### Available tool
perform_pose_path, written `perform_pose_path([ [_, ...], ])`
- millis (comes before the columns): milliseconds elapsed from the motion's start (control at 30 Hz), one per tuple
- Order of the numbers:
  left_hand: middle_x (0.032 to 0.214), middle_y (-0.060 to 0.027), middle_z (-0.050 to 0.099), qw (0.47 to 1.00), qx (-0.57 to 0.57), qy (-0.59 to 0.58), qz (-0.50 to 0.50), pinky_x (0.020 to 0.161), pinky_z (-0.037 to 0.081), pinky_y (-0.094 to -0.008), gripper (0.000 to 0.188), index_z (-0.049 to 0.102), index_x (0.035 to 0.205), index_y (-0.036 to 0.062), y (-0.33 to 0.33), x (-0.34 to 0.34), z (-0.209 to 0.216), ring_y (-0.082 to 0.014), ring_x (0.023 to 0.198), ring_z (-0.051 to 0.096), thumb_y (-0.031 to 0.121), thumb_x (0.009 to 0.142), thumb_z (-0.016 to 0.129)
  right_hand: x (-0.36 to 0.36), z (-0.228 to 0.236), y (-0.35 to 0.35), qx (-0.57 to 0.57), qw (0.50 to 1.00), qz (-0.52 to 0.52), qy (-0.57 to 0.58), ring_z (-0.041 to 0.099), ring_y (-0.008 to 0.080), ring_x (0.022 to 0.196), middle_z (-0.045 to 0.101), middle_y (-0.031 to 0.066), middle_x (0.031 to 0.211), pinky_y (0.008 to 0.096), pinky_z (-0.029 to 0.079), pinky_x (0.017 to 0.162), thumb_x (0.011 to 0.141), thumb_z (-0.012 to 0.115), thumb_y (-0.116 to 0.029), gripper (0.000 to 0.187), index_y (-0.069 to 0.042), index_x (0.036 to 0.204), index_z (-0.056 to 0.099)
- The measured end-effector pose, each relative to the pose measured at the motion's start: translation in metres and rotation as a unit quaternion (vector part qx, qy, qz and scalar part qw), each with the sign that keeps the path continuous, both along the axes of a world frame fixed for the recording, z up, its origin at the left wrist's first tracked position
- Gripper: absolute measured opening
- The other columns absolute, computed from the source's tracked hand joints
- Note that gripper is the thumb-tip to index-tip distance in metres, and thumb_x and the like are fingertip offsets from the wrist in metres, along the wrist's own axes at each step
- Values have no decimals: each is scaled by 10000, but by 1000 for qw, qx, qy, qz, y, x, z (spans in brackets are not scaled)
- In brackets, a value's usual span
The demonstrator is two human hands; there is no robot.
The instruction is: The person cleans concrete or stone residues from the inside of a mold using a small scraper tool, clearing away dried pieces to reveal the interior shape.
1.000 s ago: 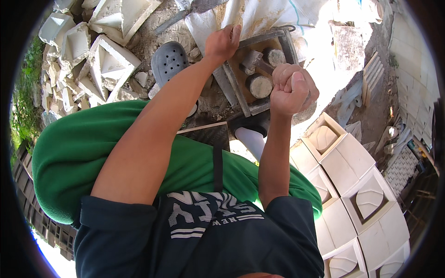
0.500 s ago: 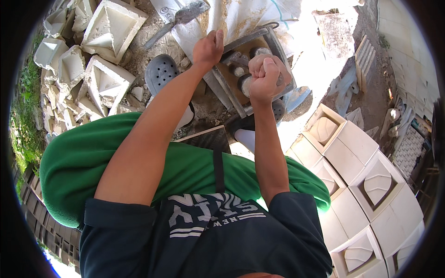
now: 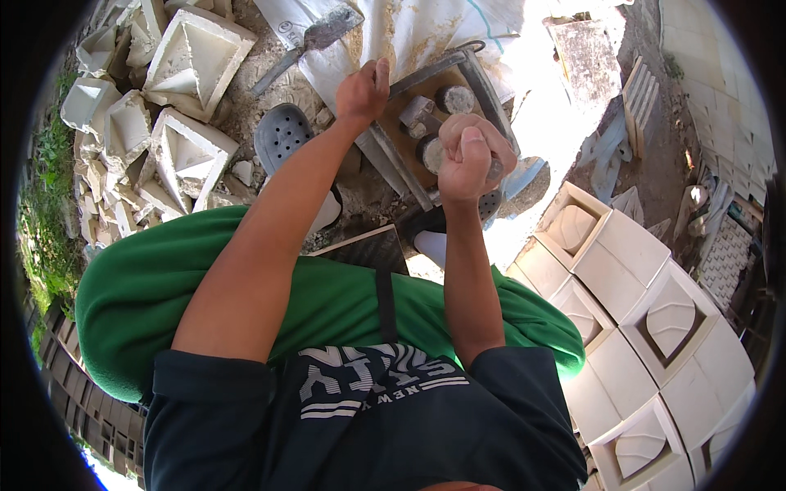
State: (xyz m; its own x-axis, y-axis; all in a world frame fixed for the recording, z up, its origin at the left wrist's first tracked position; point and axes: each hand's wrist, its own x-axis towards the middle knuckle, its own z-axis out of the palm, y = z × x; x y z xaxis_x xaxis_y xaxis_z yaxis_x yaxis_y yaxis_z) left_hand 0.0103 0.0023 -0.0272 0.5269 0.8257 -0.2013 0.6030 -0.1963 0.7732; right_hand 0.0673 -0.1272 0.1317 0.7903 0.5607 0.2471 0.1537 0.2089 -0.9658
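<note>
A rectangular frame-like mould (image 3: 492, 92) with dark edges lies before my feet. Inside it is a brown surface with round, pale-topped pieces (image 3: 455, 99). My left hand (image 3: 363, 95) is closed at the mould's upper left corner, thumb raised; most of its fingers are hidden. Over the mould's right part, my right hand (image 3: 472, 161) makes a fist. A hammer (image 3: 418, 112) appears to extend from it, with its blocky grey head between the round pieces. The fist covers most of the handle.
At the left lies a heap of broken white cast blocks (image 3: 196, 61). A trowel (image 3: 327, 29) rests on a white sack (image 3: 409, 37) beyond the mould. Cream blocks with carved recesses (image 3: 622, 254) are stacked at the right. My grey clogs (image 3: 282, 137) flank the mould.
The hammer head has shifted slightly away from the fist, and more of the round pieces shows. My right hand has moved slightly nearer to me; the left stays at the corner.
</note>
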Motion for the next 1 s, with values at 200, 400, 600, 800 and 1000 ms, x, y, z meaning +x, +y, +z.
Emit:
perform_pose_path([
  [200,809,-248,676,1000,-7,9,3,740,484,-566,481,649,899,72,3,-1,-2,-465,811,645,454,1035,392,17,6,4,16,998,39,40,391,106,456,462,42,520,285,284,450,798,556,-55,221,64,612,540],
  [400,827,-210,694,999,-10,30,-3,772,497,-505,498,709,966,88,5,1,-3,-437,850,658,461,1035,386,13,-15,12,-34,997,2,68,413,92,481,467,38,519,280,294,455,825,532,-59,247,47,603,534],
  [600,827,-214,691,1000,-8,17,-7,774,492,-515,493,704,967,91,0,0,-1,-443,846,653,457,1037,382,4,-5,8,-7,998,-45,46,412,96,474,452,29,512,275,290,458,818,506,-102,266,43,594,499],
  [800,818,-243,677,1000,2,12,-9,750,484,-561,475,633,906,63,5,-1,1,-466,820,642,453,1035,393,0,7,5,-25,997,-50,56,425,95,470,468,38,509,270,294,459,829,495,-120,300,43,576,500],
  [1000,820,-242,682,1000,-13,20,-17,743,485,-566,481,637,898,60,4,1,1,-467,817,645,455,1032,398,11,-22,12,-90,996,-4,-17,378,99,457,461,53,517,274,295,452,872,484,-92,314,16,578,493],
])
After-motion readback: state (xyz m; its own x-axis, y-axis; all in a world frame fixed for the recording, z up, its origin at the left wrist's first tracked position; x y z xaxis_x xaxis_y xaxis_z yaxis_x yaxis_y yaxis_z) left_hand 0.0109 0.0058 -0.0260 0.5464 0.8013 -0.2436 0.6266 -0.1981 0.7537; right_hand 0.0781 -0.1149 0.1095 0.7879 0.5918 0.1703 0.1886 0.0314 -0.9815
